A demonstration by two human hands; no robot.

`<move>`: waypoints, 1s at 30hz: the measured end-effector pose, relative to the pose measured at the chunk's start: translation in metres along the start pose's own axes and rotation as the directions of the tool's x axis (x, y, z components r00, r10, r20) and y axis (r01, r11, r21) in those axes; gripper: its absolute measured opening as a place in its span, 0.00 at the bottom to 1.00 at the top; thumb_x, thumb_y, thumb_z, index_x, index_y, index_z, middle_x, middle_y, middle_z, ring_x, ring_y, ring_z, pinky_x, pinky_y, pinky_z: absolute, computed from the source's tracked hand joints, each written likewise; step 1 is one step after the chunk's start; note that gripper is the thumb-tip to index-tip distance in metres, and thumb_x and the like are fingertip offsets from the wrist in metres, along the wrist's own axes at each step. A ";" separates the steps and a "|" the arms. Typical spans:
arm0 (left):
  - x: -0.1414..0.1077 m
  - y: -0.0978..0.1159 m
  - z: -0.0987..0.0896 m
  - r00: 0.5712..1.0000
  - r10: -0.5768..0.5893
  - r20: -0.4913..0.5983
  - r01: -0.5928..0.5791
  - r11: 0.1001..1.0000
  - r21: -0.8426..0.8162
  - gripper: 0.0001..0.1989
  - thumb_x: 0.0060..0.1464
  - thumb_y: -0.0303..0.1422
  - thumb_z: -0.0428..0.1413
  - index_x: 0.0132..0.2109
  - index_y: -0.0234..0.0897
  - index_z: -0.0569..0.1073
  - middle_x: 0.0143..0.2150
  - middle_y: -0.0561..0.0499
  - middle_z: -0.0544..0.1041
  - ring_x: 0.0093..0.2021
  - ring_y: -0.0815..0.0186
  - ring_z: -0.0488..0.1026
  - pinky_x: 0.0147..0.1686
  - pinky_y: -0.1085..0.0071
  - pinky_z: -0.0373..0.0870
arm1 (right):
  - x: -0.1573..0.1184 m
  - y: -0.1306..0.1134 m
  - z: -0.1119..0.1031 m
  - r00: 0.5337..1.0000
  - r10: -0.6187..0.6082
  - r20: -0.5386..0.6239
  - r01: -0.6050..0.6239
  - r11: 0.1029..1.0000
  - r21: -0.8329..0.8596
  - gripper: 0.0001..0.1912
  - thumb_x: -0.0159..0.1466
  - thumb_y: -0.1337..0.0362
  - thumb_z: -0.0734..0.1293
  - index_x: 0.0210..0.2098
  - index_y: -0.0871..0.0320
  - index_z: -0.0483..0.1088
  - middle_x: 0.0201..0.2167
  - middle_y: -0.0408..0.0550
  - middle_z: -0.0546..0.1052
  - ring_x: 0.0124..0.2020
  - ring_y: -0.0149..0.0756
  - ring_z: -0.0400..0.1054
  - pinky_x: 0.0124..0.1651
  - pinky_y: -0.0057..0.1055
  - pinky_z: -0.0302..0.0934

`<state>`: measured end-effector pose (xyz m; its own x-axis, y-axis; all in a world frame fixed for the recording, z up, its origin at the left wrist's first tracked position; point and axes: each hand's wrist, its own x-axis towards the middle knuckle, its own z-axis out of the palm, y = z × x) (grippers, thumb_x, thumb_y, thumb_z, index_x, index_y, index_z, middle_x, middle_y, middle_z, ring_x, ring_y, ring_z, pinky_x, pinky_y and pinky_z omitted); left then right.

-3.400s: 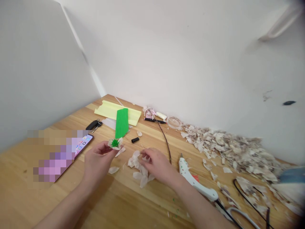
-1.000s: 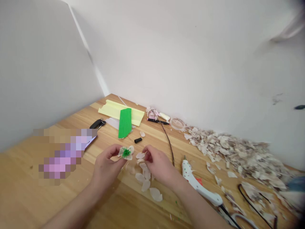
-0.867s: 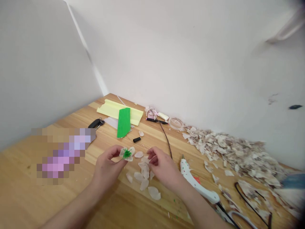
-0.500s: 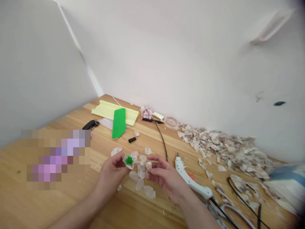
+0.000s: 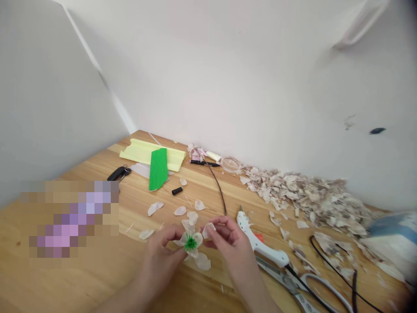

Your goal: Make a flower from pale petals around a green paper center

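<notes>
My left hand (image 5: 166,250) pinches a small handmade flower (image 5: 191,241) from beneath; it has a spiky green centre ringed by pale petals. Just to its right, my right hand (image 5: 230,239) holds a single loose petal (image 5: 208,229) between thumb and fingers, close to the flower but apart from it. Several whitish petals lie on the wood around both hands, among them one petal (image 5: 203,261) below the flower and another petal (image 5: 155,208) farther back. The fingertips under the flower are partly hidden.
A white glue gun (image 5: 260,243) and scissors (image 5: 293,282) lie right of my right hand. Dried petals (image 5: 306,195) heap along the wall. Green crepe paper (image 5: 158,169) overlaps yellow paper (image 5: 137,150) at the back, near a thin brown twig (image 5: 216,182) and keys (image 5: 119,173).
The flower has moved right and down in view and tipped so its face shows more. My right hand has lifted a petal beside it. The view has shifted slightly.
</notes>
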<state>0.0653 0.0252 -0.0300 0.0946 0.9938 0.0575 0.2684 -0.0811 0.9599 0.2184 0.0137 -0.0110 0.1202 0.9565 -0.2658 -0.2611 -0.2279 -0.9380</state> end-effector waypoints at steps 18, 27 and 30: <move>-0.004 0.000 0.000 0.926 0.365 0.096 -0.377 0.904 0.203 0.07 0.46 0.22 0.54 0.26 0.38 0.71 0.24 0.53 0.78 0.25 0.68 0.75 0.26 0.77 0.68 | -0.009 0.001 0.005 0.989 -0.009 0.144 0.036 0.982 -0.187 0.15 0.54 0.55 0.69 0.39 0.54 0.70 0.35 0.48 0.79 0.39 0.40 0.72 0.41 0.34 0.66; -0.006 -0.005 0.001 0.939 0.329 0.100 -0.344 0.912 0.224 0.07 0.45 0.21 0.55 0.26 0.38 0.70 0.25 0.54 0.78 0.26 0.68 0.75 0.27 0.77 0.68 | -0.005 -0.015 -0.003 0.939 0.101 0.330 -0.061 0.990 -0.128 0.21 0.54 0.55 0.69 0.46 0.54 0.66 0.35 0.47 0.79 0.39 0.38 0.72 0.44 0.33 0.63; -0.008 -0.005 0.002 0.939 0.325 0.110 -0.343 0.908 0.243 0.08 0.44 0.20 0.55 0.26 0.39 0.70 0.25 0.55 0.77 0.26 0.68 0.75 0.27 0.77 0.68 | -0.005 -0.022 -0.005 0.911 0.150 0.383 -0.091 0.982 -0.168 0.21 0.54 0.57 0.68 0.46 0.56 0.65 0.36 0.48 0.79 0.39 0.38 0.71 0.44 0.34 0.61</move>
<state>0.0650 0.0180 -0.0360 0.2812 0.8988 0.3361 0.4441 -0.4324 0.7847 0.2284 0.0134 0.0098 -0.2965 0.9075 -0.2975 -0.1065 -0.3410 -0.9340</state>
